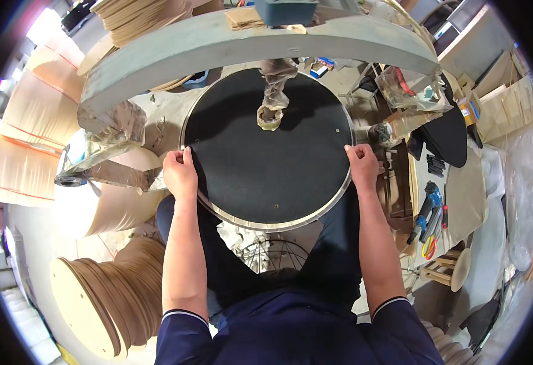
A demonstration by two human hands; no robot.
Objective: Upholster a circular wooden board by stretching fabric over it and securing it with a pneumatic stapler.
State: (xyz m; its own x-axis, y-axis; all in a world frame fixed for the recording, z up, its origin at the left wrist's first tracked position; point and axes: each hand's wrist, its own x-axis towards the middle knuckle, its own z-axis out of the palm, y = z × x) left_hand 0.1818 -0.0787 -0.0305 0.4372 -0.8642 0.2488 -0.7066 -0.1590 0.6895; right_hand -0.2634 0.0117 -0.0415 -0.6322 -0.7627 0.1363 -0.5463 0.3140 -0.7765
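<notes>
black disc (272,170) is edge-pinched by left fingers (187,154) and right fingers (350,154), a blue bin (286,13) beyond, contents unseen.

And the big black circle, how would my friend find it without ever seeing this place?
Find the thick grey curved beam across the picture's top. Below it, the round black board sits between the left hand and the right hand, which hold its edge. It's the dark circle with a pale rim, unlike the tan discs stacked at lower left.
</notes>
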